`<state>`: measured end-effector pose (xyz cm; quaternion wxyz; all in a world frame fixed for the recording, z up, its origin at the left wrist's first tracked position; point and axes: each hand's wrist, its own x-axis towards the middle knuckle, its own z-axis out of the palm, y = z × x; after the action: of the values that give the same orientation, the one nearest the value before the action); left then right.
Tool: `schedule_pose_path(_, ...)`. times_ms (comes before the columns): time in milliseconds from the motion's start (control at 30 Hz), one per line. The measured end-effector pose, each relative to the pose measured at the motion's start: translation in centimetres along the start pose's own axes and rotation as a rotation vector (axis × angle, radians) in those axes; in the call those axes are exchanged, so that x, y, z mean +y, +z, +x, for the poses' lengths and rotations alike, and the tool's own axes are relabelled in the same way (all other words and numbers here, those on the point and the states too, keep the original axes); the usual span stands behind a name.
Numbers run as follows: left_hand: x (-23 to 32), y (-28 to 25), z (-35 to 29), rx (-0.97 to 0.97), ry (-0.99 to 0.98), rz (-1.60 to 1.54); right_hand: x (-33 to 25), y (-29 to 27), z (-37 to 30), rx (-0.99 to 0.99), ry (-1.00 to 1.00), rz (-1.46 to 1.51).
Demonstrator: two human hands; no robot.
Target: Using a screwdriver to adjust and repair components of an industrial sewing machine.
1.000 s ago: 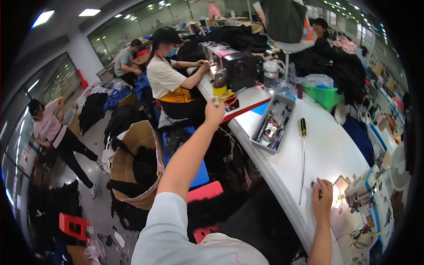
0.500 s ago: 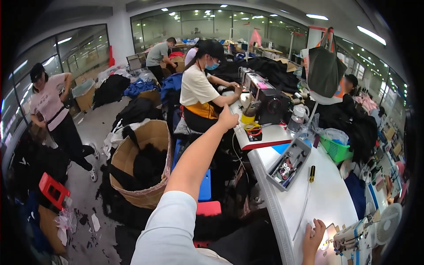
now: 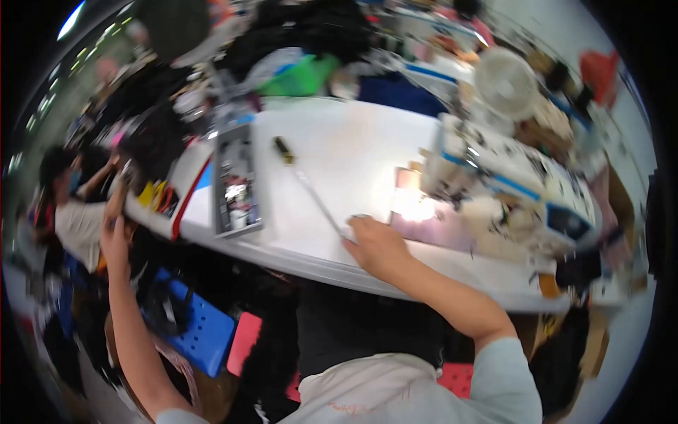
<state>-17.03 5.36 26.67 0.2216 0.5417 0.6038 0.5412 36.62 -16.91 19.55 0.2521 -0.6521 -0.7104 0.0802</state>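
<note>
A long-shafted screwdriver (image 3: 311,186) with a black-and-yellow handle lies slantwise on the white table (image 3: 339,148). My right hand (image 3: 380,246) rests at the table's near side, its fingers curled and closed round the tip end of the shaft. Stretched out at the far left, my left hand (image 3: 116,237) is by the neighbouring sewing station, near a small shiny thing; blur hides its fingers. Left of the screwdriver is a long grey tray (image 3: 247,215) of bobbins and small parts. A white sewing machine (image 3: 508,169) with its lamp lit stands right of my right hand.
A co-worker (image 3: 78,226) sits at the left by a dark machine (image 3: 152,145). Beyond the table are a green basket (image 3: 304,78), dark cloth and a white fan (image 3: 505,81). Below the table's edge are a blue stool (image 3: 205,332) and a red stool (image 3: 246,343).
My view has swung right and down to the table. My right hand, earlier open beside the screwdriver's tip, is now closed at it. My left arm stays stretched toward the neighbouring station.
</note>
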Motion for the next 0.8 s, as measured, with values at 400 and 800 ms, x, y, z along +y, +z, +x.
schedule_pose_path(400, 14.3, 18.9, -15.8, -0.839, -0.067, 0.111, 0.5, -0.5, 0.7, -0.251, 0.234, 0.146)
schedule_pose_path(800, 17.2, 27.3, -26.3, -0.948, -0.288, -0.461, -0.8, -2.4, -4.7, 0.008, 0.082, 0.803)
